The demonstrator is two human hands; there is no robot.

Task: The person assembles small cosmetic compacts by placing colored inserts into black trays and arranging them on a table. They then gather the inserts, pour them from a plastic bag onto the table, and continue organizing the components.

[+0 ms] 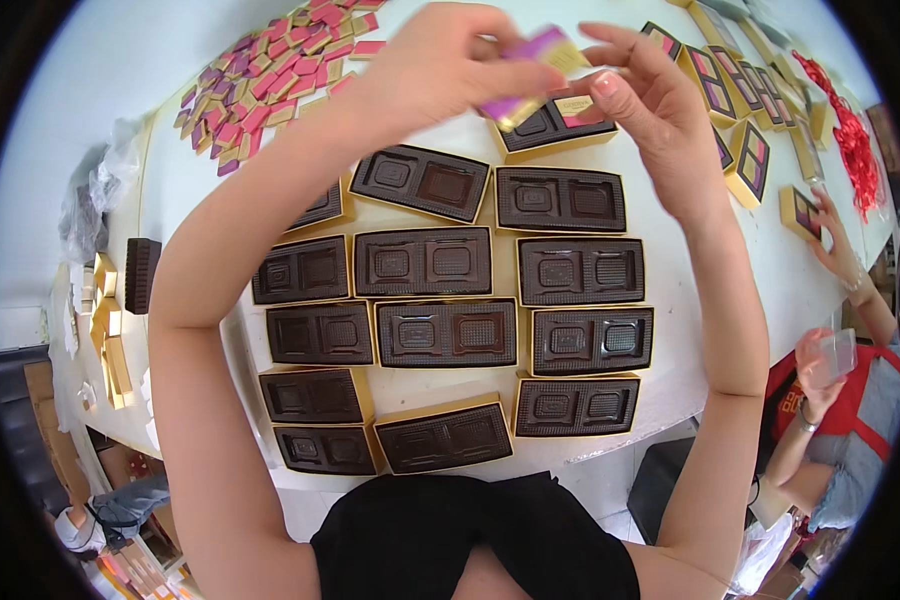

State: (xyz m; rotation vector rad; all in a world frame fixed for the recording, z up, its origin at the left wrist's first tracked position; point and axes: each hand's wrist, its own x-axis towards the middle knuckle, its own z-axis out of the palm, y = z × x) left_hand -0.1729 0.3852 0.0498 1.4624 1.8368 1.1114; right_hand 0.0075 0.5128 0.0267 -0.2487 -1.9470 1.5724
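Note:
My left hand point(470, 65) is closed on a small purple and gold packet point(542, 72), slightly blurred, above the far part of the table. Close beside it is my right hand point(650, 100), thumb and fingers apart, with nothing seen in it. Below both hands is a gold-sided box point(560, 128) with a dark tray, and a pink and gold packet point(582, 110) lies in its right compartment. Nearer to me stand several gold boxes with dark two-compartment trays, such as this box point(448, 333), with no packets seen in them.
Pink, purple and gold packets point(280, 75) are heaped at the far left. Filled boxes point(735, 85) and red ribbon point(852, 140) lie at the far right. A co-worker's hand point(828, 225) touches a filled box; another hand holds a clear container point(832, 358). A dark tray stack point(143, 275) stands left.

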